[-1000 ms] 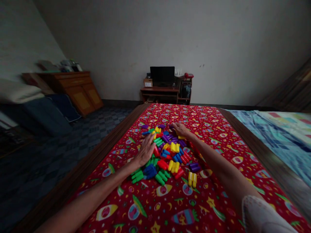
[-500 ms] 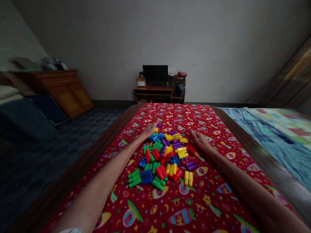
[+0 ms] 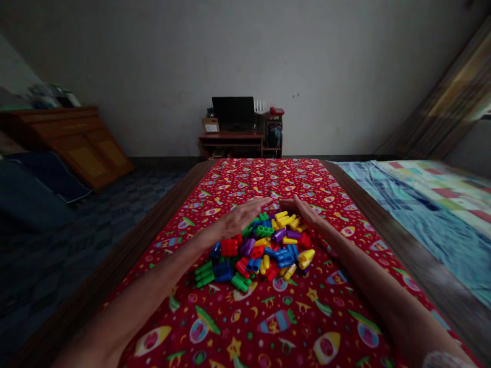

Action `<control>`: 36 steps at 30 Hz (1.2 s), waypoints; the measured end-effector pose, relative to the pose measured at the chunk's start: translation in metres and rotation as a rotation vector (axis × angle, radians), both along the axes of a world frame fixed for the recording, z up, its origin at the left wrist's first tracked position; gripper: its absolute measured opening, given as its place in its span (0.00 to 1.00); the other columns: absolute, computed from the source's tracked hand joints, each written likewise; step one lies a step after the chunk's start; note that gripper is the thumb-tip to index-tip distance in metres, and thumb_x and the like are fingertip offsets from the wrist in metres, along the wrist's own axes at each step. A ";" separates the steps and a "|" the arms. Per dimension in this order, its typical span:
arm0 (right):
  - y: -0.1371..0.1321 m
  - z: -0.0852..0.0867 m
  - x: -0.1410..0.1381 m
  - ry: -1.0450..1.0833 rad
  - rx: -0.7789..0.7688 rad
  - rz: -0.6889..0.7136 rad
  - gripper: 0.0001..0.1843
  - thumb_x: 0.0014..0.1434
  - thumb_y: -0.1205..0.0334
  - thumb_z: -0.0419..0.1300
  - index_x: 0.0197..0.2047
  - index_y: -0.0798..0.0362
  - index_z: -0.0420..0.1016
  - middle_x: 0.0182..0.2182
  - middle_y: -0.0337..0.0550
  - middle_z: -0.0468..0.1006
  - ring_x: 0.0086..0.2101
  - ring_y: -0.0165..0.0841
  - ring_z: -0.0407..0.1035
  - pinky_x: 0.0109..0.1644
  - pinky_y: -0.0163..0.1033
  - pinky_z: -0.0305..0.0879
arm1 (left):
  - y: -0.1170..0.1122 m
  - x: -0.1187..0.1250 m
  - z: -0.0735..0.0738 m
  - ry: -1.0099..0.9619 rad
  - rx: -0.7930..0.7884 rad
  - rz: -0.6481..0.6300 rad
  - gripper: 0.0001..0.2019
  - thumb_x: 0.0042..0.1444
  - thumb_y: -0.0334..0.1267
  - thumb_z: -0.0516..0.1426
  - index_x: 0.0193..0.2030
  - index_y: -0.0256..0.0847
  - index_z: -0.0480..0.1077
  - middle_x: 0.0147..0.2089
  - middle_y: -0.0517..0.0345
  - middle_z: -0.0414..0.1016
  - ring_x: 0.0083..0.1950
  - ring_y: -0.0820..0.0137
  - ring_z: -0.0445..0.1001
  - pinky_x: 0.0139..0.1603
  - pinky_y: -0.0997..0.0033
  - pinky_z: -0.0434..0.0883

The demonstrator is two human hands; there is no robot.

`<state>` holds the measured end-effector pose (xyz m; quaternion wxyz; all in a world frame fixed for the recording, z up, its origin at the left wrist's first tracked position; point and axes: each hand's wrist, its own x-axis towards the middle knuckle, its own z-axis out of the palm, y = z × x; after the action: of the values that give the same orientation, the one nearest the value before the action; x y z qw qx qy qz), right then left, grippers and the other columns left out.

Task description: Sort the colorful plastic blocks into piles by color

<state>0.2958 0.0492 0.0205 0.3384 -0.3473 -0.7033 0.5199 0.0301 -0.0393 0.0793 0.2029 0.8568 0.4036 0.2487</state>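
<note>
Cupping the far side of the block pile (image 3: 264, 250), your 2 hands are flat & wide, holding nothing. Your left hand (image 3: 238, 221) lies over the pile's far-left edge, fingers pointing at your right hand (image 3: 306, 212). That hand stands on its side at the far-right edge, touching yellow blocks (image 3: 286, 220). Fingertips of both nearly meet. The pile sits btwn your forearms on the surface (image 3: 291, 322) w/ a red rocket cloth. Green blocks (image 3: 203, 272) lie just beside your left forearm, nearer to you than that hand.
</note>
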 end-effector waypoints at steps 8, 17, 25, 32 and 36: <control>-0.037 -0.015 0.017 -0.170 0.266 -0.157 0.41 0.60 0.29 0.41 0.59 0.50 0.71 0.58 0.47 0.71 0.60 0.43 0.62 0.65 0.52 0.55 | -0.112 -0.082 -0.103 0.245 0.058 0.406 0.64 0.36 0.70 0.61 0.73 0.48 0.33 0.74 0.41 0.40 0.72 0.40 0.46 0.65 0.39 0.56; -0.062 0.001 0.014 -0.171 0.244 -0.272 0.41 0.63 0.33 0.35 0.59 0.53 0.71 0.54 0.50 0.75 0.55 0.45 0.68 0.60 0.52 0.62 | -0.025 0.039 -0.072 0.052 0.151 0.175 0.52 0.42 0.63 0.63 0.71 0.49 0.48 0.75 0.42 0.36 0.74 0.45 0.37 0.69 0.42 0.50; -0.137 -0.013 0.066 -0.515 0.712 0.015 0.46 0.53 0.35 0.59 0.69 0.42 0.54 0.70 0.50 0.45 0.67 0.52 0.41 0.65 0.61 0.51 | 0.042 -0.007 -0.060 -0.023 0.187 0.494 0.36 0.63 0.61 0.38 0.69 0.36 0.53 0.70 0.41 0.54 0.72 0.56 0.48 0.71 0.49 0.45; -0.113 -0.024 0.000 -0.634 0.904 -0.117 0.39 0.58 0.46 0.59 0.69 0.46 0.55 0.70 0.55 0.43 0.68 0.53 0.37 0.66 0.64 0.46 | 0.045 0.026 -0.065 -0.003 -0.101 0.366 0.33 0.67 0.51 0.32 0.64 0.31 0.62 0.64 0.44 0.66 0.67 0.62 0.62 0.68 0.62 0.57; -0.071 -0.005 -0.014 -0.596 0.869 -0.192 0.34 0.62 0.50 0.56 0.68 0.51 0.57 0.68 0.58 0.50 0.66 0.51 0.45 0.66 0.62 0.48 | 0.008 0.043 -0.040 -0.015 -0.007 0.203 0.33 0.67 0.54 0.32 0.67 0.37 0.58 0.69 0.47 0.60 0.69 0.61 0.57 0.69 0.58 0.54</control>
<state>0.2817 -0.0214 0.0153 0.2826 -0.3708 -0.8843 0.0264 0.0735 -0.0309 0.0391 0.1828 0.8089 0.4876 0.2730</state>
